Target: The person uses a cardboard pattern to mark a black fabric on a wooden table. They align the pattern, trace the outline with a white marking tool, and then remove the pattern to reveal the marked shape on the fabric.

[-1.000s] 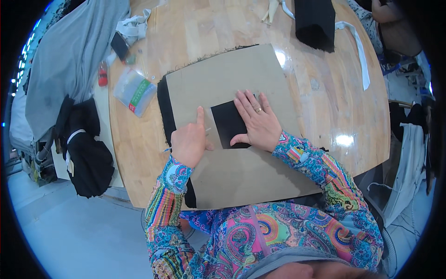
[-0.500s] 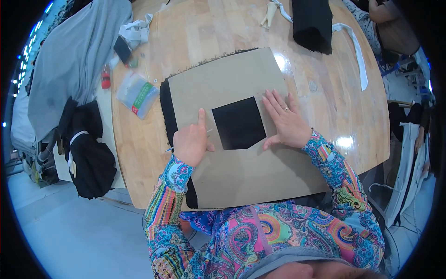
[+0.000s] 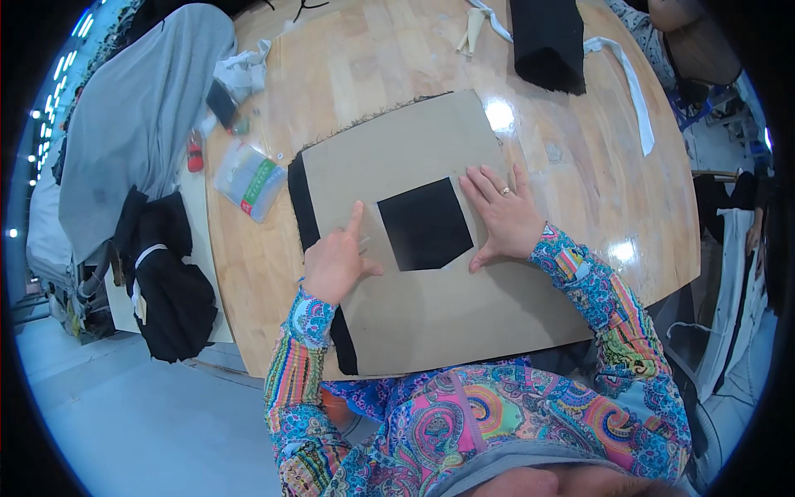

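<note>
The left hand points, its curled grip I cannot tell; the right hand spreads beside the black shape. Aligning seems underway, next asking steady, flat pressure.

Room fit-out: strip-lit area, wooden bench, pale floor.
Seen from beside it, the bench has a glossy top of light-toned wood, jointed in strips. Two glare patches show on its right half. Along its left side sits a white side surface. Farther left, a grey drape covers a bulky form; the structure beneath is hidden. Beyond the drape, bright bluish-white lamps run in a row. The floor is pale with a blue cast and is visible on both sides of the bench. At the right, a slim rail stands just beyond the bench edge.
</note>
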### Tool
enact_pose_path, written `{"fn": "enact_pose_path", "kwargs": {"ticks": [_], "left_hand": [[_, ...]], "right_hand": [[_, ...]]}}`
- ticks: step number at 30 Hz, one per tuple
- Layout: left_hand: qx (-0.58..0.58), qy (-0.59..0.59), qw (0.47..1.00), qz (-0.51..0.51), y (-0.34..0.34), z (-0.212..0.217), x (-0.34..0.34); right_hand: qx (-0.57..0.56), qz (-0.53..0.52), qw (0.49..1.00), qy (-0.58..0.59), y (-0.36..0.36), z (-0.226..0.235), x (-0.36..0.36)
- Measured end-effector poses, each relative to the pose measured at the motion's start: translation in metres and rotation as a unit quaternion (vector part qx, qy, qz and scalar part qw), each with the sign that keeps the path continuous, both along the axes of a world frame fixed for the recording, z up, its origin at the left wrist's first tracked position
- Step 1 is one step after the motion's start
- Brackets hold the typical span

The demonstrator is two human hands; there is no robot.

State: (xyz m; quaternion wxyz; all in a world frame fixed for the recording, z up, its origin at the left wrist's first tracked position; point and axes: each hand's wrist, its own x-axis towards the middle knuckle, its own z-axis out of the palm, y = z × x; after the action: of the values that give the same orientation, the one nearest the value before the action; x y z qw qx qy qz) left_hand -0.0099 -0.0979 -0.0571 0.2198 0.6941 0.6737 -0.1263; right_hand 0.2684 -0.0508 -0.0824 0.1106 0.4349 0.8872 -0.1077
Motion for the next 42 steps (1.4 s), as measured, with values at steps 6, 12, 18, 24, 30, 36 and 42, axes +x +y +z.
{"fn": "enact_pose_path", "kwargs": {"ticks": [6, 12, 18, 24, 30, 36, 42], "left_hand": [[0.068, -0.216, 0.968, 0.106, -0.008, -0.006, -0.028], [0.101, -0.687, 0.616, 0.371, 0.004, 0.010, -0.013], [-0.051, -0.836, 0.439, 0.325, 0.024, -0.027, 0.007], [-0.023, -0.811, 0.464, 0.355, 0.038, -0.048, 0.051], [-0.002, -0.788, 0.522, 0.328, 0.056, -0.059, 0.072], [0.011, -0.752, 0.563, 0.344, 0.059, -0.063, 0.076], [0.091, -0.667, 0.690, 0.266, 0.060, -0.060, 0.077]], "right_hand": [[-0.002, 0.015, 1.000, 0.009, 0.003, 0.001, -0.001], [-0.020, 0.014, 1.000, -0.006, 0.004, 0.004, -0.001], [-0.027, 0.007, 0.999, 0.017, 0.003, 0.005, 0.000], [-0.023, 0.012, 0.999, 0.032, 0.003, 0.002, -0.001], [-0.017, 0.011, 0.999, 0.030, 0.002, -0.002, 0.003], [-0.020, 0.011, 0.999, 0.039, 0.002, 0.000, 0.003], [-0.035, 0.007, 0.998, 0.054, 0.002, 0.000, 0.004]]}}
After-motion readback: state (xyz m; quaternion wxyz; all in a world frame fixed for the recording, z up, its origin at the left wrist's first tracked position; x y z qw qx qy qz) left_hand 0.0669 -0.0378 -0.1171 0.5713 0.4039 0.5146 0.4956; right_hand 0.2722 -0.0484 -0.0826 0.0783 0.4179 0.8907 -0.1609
